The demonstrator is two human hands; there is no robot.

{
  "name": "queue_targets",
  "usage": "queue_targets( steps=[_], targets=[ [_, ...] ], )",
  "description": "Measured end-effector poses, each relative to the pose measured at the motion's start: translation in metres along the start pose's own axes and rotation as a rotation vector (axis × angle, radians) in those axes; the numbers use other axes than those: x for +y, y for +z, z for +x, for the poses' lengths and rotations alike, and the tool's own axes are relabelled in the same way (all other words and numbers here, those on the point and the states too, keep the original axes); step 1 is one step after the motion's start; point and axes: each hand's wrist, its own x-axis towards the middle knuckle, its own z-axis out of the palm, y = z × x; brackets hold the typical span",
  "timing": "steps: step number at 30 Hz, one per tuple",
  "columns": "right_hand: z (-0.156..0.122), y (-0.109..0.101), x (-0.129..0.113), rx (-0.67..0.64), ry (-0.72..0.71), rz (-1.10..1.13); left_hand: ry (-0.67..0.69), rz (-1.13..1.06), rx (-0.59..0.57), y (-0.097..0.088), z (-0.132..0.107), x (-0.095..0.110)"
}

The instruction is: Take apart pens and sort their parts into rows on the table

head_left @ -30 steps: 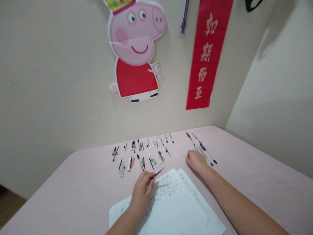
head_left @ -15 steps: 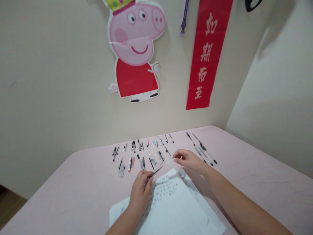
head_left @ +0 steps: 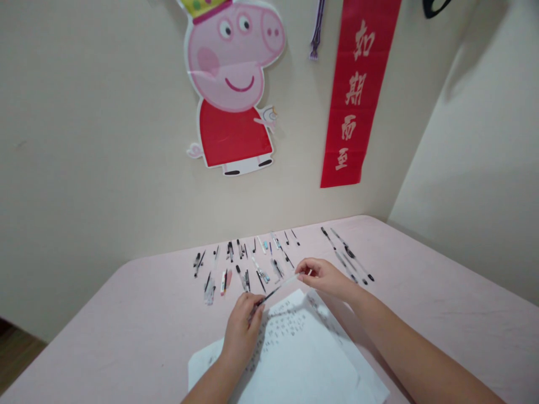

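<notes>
My left hand is closed around a thin dark pen refill, which points up and right over the paper. Between the fingertips of my right hand is a clear pen barrel, slanting down to the left. The refill's tip and the barrel's near end line up and seem to meet; whether the tip is inside I cannot tell. Below both hands lie sheets of white paper with handwriting. Beyond them, several pen parts are set out in small groups.
Several long pens lie to the right of the groups. All rest on a pink-covered table against the wall. On the wall hang a cartoon pig cutout and a red banner with white characters.
The clear barrel in my right hand has tilted and come into line with the refill's tip. My left hand has hardly moved.
</notes>
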Motion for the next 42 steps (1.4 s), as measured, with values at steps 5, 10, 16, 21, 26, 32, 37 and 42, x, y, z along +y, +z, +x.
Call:
queue_targets(
  steps=[5,10,16,21,26,32,37,42],
  targets=[
    [-0.001,0.002,0.001,0.001,-0.006,-0.027,-0.004,-0.009,0.009,0.000,0.000,0.002],
    [-0.002,0.008,0.001,0.009,-0.041,-0.046,0.003,-0.011,0.001,0.000,0.001,0.004],
    [-0.007,0.022,-0.003,0.009,-0.128,-0.072,-0.003,-0.023,-0.034,-0.001,0.000,0.003],
    [-0.009,0.033,-0.002,-0.003,-0.180,-0.108,-0.001,-0.030,-0.057,-0.002,0.000,0.004],
    [-0.009,0.039,-0.001,0.003,-0.218,-0.111,0.021,-0.033,-0.069,-0.002,-0.001,0.006],
    [-0.010,0.040,-0.005,0.011,-0.222,-0.122,0.043,-0.019,-0.063,-0.002,0.000,0.004],
    [-0.011,0.041,-0.007,0.019,-0.223,-0.108,0.047,-0.020,-0.066,-0.002,-0.001,0.004],
    [-0.011,0.043,-0.004,0.007,-0.222,-0.109,0.064,-0.014,-0.064,-0.002,-0.001,0.003]
  ],
)
